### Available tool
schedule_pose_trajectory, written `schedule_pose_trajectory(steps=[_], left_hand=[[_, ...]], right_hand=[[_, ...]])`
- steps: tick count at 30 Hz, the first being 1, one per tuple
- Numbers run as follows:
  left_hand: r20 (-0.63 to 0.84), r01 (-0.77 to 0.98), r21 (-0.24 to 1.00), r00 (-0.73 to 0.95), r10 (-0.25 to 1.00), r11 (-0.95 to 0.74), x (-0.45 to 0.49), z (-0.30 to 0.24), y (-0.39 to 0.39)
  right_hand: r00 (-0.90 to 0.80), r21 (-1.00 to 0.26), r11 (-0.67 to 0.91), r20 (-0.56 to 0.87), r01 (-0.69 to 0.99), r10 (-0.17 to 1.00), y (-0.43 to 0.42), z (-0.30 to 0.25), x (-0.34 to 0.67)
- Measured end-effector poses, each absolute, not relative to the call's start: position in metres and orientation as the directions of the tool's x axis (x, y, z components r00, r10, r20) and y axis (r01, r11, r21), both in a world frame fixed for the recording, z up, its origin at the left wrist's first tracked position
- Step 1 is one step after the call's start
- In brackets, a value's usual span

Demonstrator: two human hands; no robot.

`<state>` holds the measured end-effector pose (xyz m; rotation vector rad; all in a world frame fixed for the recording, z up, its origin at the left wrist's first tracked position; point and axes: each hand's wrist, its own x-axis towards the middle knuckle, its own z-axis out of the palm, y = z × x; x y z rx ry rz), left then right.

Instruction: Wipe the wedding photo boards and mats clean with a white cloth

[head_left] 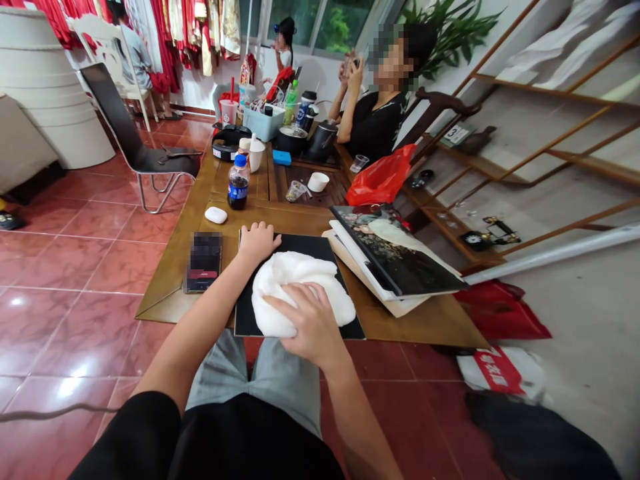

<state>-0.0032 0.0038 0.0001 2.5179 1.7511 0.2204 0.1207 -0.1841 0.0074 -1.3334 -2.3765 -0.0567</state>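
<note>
- White cloth (300, 269) lay bunched on the black board (243, 312), at the near edge of the bench (300, 217).
- Right hand (309, 321) rested on the cloth, fingers half curled; whether it gripped could not be told.
- Left hand (258, 243) lay spread, holding nothing, on the board's far left corner.
- Phone (204, 263) lay left, album (415, 257) right.

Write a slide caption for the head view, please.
Right hand on a bunched white cloth atop a black board, left hand at the board's far left corner.
</note>
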Motion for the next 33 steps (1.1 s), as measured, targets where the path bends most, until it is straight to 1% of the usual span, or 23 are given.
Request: schedule_pose_trajectory(steps=[6, 9, 15, 18, 21, 28, 33], left_hand=[[0.093, 0.924, 0.144, 0.343, 0.935, -0.354, -0.003, -0.001, 0.003], [0.093, 0.924, 0.143, 0.345, 0.934, -0.355, -0.003, -0.002, 0.003], [0.089, 0.926, 0.133, 0.344, 0.935, -0.353, -0.003, 0.0, 0.003], [0.083, 0.926, 0.127, 0.348, 0.934, -0.357, -0.003, 0.001, 0.003], [0.078, 0.926, 0.12, 0.351, 0.933, -0.358, -0.003, 0.002, 0.003], [0.077, 0.928, 0.122, 0.346, 0.935, -0.353, -0.002, 0.0, 0.004], [0.095, 0.924, 0.114, 0.356, 0.93, -0.366, -0.003, -0.001, 0.003]], right_hand=[[-0.473, -0.199, 0.592, 0.431, 0.781, 0.769, -0.22, 0.008, 0.12], [-0.483, -0.217, 0.61, 0.436, 0.763, 0.759, -0.232, 0.009, 0.123], [-0.458, -0.166, 0.595, 0.49, 0.786, 0.742, -0.221, 0.007, 0.12], [-0.442, -0.131, 0.546, 0.447, 0.828, 0.778, -0.204, 0.004, 0.107], [-0.459, -0.098, 0.539, 0.411, 0.836, 0.787, -0.191, 0.001, 0.095], [-0.542, -0.122, 0.628, 0.397, 0.769, 0.741, -0.199, 0.001, 0.096], [-0.601, -0.161, 0.703, 0.412, 0.693, 0.685, -0.214, 0.001, 0.097]])
